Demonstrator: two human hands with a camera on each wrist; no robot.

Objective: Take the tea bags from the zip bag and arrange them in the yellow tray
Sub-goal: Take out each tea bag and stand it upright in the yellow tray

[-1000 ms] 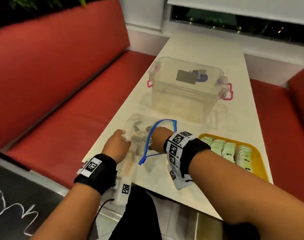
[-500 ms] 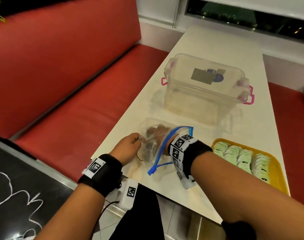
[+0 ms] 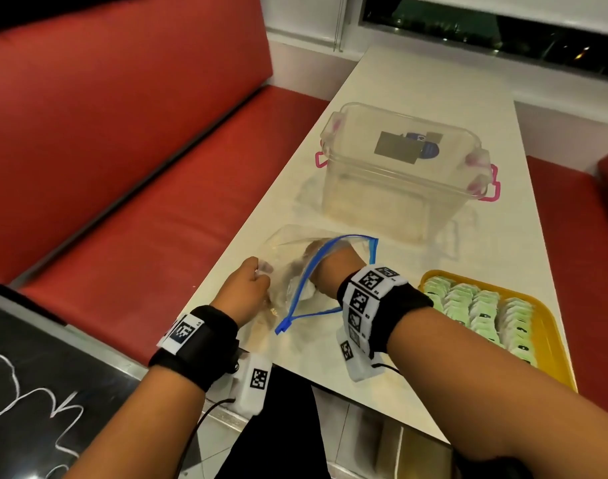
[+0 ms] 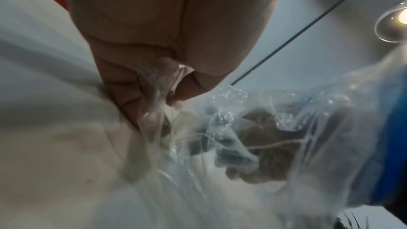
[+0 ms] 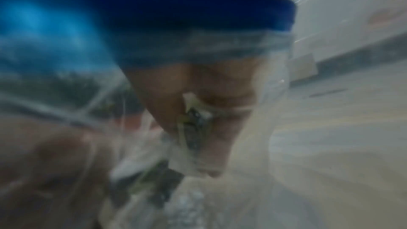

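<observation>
Zip bag [image 3: 295,271]: on the table, just left of the yellow tray [image 3: 551,326].
Left hand [image 3: 243,292]: fingers pinch the bag's film.
Right hand [image 5: 193,111]: inside the bag, fingers pinching a tea bag [image 5: 193,123].
Risk: a loosened left pinch could let the bag drag out with the hand.

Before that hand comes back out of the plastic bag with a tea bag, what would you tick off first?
1. Zip bag mouth open round the wrist: ok.
2. Left hand pinches the bag's plastic to steady it: ok.
3. Right hand inside the bag grips a tea bag: ok, though blurred.
4. Only one tea bag taken: cannot tell.
5. Yellow tray beside the bag within easy reach: ok.
6. Free space in the tray, filled rows aside: cannot tell, the right arm hides part.
</observation>
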